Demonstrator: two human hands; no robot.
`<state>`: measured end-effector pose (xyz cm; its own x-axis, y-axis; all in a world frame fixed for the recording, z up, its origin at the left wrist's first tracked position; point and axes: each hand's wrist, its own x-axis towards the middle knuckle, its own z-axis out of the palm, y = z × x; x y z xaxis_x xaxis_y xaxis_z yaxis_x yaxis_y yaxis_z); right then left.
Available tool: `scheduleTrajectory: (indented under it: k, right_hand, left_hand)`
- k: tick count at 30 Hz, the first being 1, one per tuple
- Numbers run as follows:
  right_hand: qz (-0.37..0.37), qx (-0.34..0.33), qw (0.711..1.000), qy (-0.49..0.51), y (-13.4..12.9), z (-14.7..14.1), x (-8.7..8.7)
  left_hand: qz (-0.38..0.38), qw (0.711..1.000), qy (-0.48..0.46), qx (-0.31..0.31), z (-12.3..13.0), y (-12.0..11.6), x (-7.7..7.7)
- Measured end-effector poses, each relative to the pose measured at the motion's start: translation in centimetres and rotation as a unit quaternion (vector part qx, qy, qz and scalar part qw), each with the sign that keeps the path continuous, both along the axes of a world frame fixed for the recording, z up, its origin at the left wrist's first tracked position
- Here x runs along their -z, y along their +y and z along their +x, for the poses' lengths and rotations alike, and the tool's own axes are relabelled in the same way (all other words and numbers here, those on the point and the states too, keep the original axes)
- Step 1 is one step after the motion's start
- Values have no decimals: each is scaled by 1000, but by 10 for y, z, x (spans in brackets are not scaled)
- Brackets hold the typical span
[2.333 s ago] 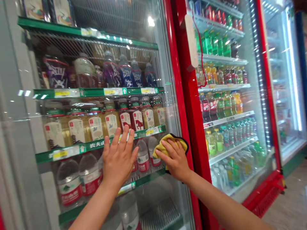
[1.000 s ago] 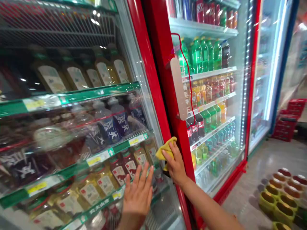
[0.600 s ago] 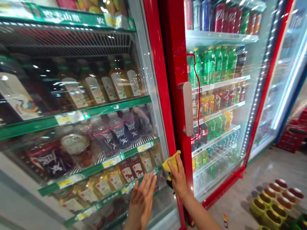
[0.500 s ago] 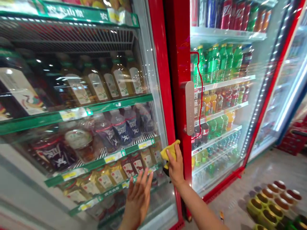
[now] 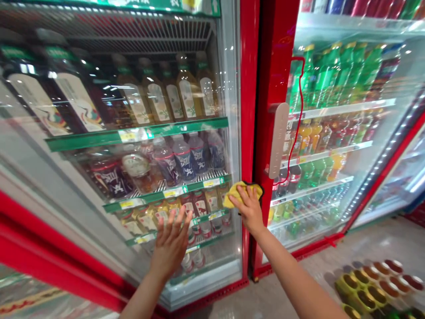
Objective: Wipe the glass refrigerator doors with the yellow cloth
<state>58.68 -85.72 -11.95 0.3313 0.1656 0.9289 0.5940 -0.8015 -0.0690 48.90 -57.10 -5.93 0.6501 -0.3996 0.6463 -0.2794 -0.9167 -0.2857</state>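
My right hand [image 5: 250, 209] presses a yellow cloth with a dark edge [image 5: 236, 198] against the red door frame [image 5: 249, 110] of a drinks fridge. Its fingers lie spread over the cloth, low on the frame and below the pale handle [image 5: 278, 141] of the neighbouring fridge. My left hand [image 5: 171, 243] is open, fingers apart and holding nothing, at the glass door [image 5: 212, 254]; whether it touches the glass I cannot tell. Behind the glass, bottles with dark labels [image 5: 183, 160] and small juice bottles [image 5: 200, 203] stand on shelves with green edges.
To the right, a second lit fridge holds green bottles [image 5: 332, 71], with a red cord [image 5: 300, 115] hanging by its handle. Several yellow and brown round containers [image 5: 368, 288] stand on the floor at lower right. Another red frame [image 5: 59, 252] crosses the lower left.
The view has turned left, so the fridges appear further right. Against the frame, the cloth is flatter and more spread under my right hand. My left hand appears further left and slightly higher.
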Motion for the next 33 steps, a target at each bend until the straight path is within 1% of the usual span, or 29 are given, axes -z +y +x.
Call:
scheduleTrajectory:
  k: [1,2,3,4,5,6,7,9,10,11,12,13,14,15,17,19,20,21,22,23,25,27,28,29,30,31,33]
  right_hand:
    - [26,8,1000,8,10,2,-15]
    - [44,19,999,18,22,2,-27]
    - [51,28,998,30,37,0,-34]
    - [45,32,998,43,49,-3,-34]
    - [23,28,998,53,59,-7,-29]
    - [-13,16,998,59,64,-12,-19]
    - [-59,-3,997,58,63,-16,-6]
    - [-155,-44,986,43,46,-23,21]
    - [-185,-57,980,37,33,-24,31]
    - [-192,-59,979,36,19,-24,36]
    - [-178,-53,982,36,8,-22,37]
    - [-153,-41,987,37,1,-20,33]
    - [-120,-27,992,39,0,-17,26]
    - [-84,-14,996,41,6,-15,17]
    - [-29,5,998,50,34,-16,-1]
    - [-3,16,998,64,71,-21,-8]
    - [-22,12,997,78,87,-24,-7]
    - [-57,1,994,88,98,-27,-2]
    - [-103,-16,990,96,104,-30,5]
    - [-155,-37,982,97,102,-32,14]
    - [-238,-69,965,81,84,-35,28]
    - [-271,-79,958,59,55,-36,33]
    - [-266,-75,960,50,42,-35,30]
    - [-248,-66,966,42,34,-34,24]
    - [-216,-51,974,33,32,-32,14]
    - [-177,-36,983,22,36,-30,3]
    - [-92,-13,996,-6,61,-28,-21]
  left_hand:
    - [-1,1000,2,-16,-2,2,-7]
    - [-1,1000,3,-29,-4,3,-12]
    - [0,999,5,-39,-5,3,-15]
    - [1,999,9,-47,-7,2,-16]
    - [3,998,16,-55,-9,1,-15]
    - [4,998,25,-62,-11,1,-14]
    - [6,997,36,-65,-13,1,-13]
    - [10,996,55,-67,-18,6,-10]
    - [12,996,62,-68,-21,10,-9]
    - [13,995,67,-71,-24,16,-8]
    - [13,994,69,-78,-28,21,-8]
    - [14,994,70,-86,-31,27,-8]
    - [14,993,70,-95,-34,33,-8]
    - [13,992,71,-104,-36,37,-7]
    - [15,990,78,-115,-40,42,-6]
    - [13,989,84,-122,-41,42,-4]
    - [9,989,86,-124,-41,40,-2]
    - [4,988,87,-126,-40,39,0]
    - [0,988,88,-128,-40,37,2]
    - [-3,988,90,-128,-40,36,4]
    - [-8,988,96,-124,-41,39,8]
    - [-14,988,100,-116,-44,47,12]
    - [-19,989,98,-112,-46,52,13]
    - [-22,989,95,-109,-48,58,14]
    - [-25,989,93,-108,-51,63,15]
    - [-27,990,92,-108,-52,68,16]
    - [-29,989,96,-109,-54,75,19]
